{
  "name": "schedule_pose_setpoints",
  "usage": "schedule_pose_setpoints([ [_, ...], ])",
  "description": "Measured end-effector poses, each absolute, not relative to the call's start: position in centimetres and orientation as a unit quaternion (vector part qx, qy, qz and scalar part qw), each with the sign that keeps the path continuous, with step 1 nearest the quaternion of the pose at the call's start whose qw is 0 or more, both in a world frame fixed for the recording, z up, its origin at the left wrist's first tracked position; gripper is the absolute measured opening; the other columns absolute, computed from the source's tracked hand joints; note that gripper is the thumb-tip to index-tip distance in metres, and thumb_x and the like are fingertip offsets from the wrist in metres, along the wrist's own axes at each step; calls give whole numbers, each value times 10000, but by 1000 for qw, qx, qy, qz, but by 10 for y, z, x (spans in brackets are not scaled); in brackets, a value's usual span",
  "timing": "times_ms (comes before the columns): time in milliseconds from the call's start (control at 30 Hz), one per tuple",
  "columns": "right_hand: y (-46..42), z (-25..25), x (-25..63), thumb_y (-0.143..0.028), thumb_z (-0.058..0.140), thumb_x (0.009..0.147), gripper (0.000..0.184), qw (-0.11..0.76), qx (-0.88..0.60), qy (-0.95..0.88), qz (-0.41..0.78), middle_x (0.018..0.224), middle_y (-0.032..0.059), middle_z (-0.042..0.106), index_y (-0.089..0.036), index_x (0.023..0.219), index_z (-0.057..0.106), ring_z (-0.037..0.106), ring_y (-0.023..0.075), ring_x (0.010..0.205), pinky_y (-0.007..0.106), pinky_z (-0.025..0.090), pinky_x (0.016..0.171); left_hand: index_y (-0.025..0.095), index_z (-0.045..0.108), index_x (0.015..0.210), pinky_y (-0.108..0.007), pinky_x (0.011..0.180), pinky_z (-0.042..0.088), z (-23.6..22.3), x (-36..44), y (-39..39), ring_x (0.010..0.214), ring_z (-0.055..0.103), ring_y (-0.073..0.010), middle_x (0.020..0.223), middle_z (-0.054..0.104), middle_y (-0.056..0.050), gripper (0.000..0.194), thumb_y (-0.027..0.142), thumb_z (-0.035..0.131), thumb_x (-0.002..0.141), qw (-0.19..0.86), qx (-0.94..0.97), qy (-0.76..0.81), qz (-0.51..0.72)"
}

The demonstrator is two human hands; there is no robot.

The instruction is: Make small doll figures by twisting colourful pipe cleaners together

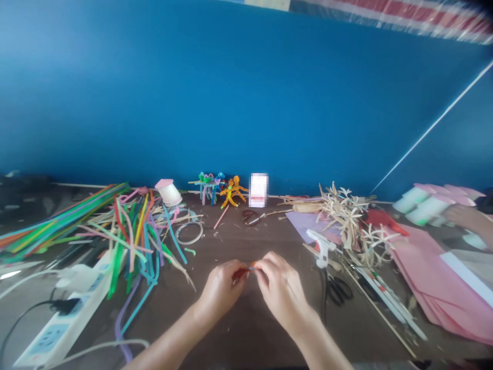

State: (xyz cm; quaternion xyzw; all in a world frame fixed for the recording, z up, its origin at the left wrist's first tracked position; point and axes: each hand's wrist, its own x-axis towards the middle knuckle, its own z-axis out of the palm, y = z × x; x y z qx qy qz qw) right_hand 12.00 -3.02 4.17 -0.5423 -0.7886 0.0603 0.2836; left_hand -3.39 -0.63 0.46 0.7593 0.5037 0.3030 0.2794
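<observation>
Above the dark table, my left hand (224, 282) and my right hand (282, 284) meet with their fingertips pinched together. Between them shows a tiny bit of orange and bluish stuff (251, 266), mostly covered by the fingers. It looks fuzzy like pipe cleaner, but its shape is too small and blurred to tell. Straight ahead, orange pipe-cleaner figures (233, 191) stand by the wall, with blue, green and purple pipe-cleaner figures (210, 187) to their left. A small pair of scissors (256, 220) with brown handles lies in front of them.
Colourful pipe cleaners (134, 226) and a power strip (57, 329) with plugs lie left. On the right are a white glue gun (320, 246), black scissors (339, 290), straw-like strips (342, 210) and pink sheets (435, 277). Another person's hand (460, 215) reaches toward white paper cups (427, 205).
</observation>
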Motion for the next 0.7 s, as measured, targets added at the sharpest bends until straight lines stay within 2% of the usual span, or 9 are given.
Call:
schedule_pose_setpoints([
  [133, -30, 45, 120, -103, 469, 828, 151, 247, -538, -804, 55, 769, 16, 534, -202, 784, 574, 514, 143, 738, 237, 370, 670, 158, 615, 762, -227, 571, 326, 7, -35, -4, 590, 499, -139, 660, 597, -32, 159, 174, 458, 748, 248, 785, 496, 276],
  [267, -29, 46, 120, -105, 463, 839, 156, 216, -540, -812, 52, 769, 13, 525, -201, 781, 572, 505, 136, 742, 227, 354, 653, 150, 615, 753, -226, 581, 327, 6, -34, -1, 603, 504, -140, 665, 601, -33, 169, 155, 448, 729, 283, 772, 494, 283],
  [400, -28, 47, 120, -101, 458, 844, 159, 189, -537, -821, 51, 786, 11, 520, -203, 795, 570, 495, 130, 757, 219, 342, 644, 143, 596, 697, -211, 544, 303, 6, -34, 0, 562, 447, -116, 590, 536, 2, 168, 154, 429, 714, 367, 733, 492, 293],
  [567, -26, 53, 120, -120, 456, 855, 161, 152, -521, -839, 44, 796, 5, 512, -209, 777, 566, 476, 125, 757, 218, 318, 602, 146, 481, 553, -203, 480, 228, 10, -33, 1, 495, 328, -82, 499, 392, 47, 158, 198, 435, 695, 487, 666, 490, 280],
  [700, -22, 57, 121, -108, 465, 847, 160, 117, -504, -855, 23, 791, 8, 515, -198, 756, 561, 458, 133, 737, 234, 298, 575, 158, 445, 548, -203, 430, 169, 10, -30, 3, 427, 254, -61, 448, 319, 74, 181, 268, 442, 691, 580, 580, 510, 261],
])
